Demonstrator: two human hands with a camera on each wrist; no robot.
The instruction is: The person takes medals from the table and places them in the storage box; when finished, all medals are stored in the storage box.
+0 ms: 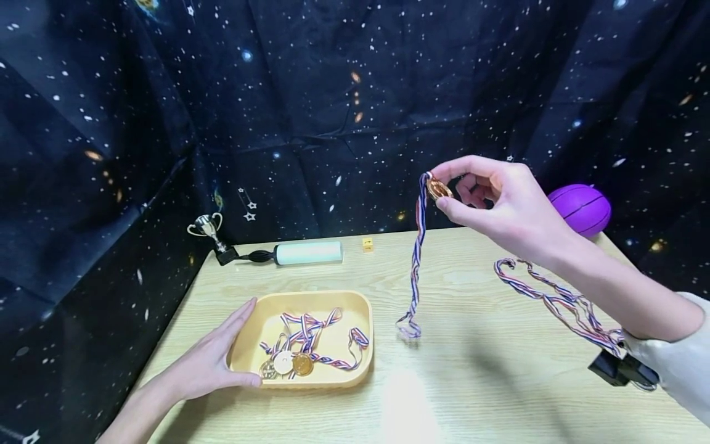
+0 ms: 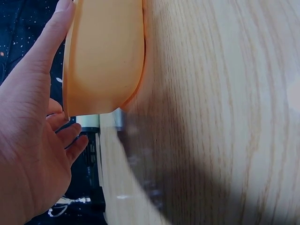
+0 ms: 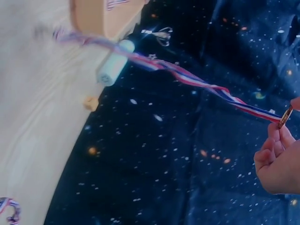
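"What colour's the tray point(image 1: 355, 308)?"

"Pale yellow. The medal point(image 1: 440, 189) is gold, its ribbon point(image 1: 415, 271) striped red, white and blue."

"And the cloth point(image 1: 310, 74)?"

"Dark blue, speckled with white stars. The ball point(image 1: 579, 208) is purple with black lines, the tube point(image 1: 309, 253) pale mint."

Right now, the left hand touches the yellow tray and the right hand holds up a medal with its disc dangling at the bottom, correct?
Not quite: the disc is at the top, pinched by the right hand, and the ribbon hangs below it, as the head view shows. The left hand does touch the yellow tray.
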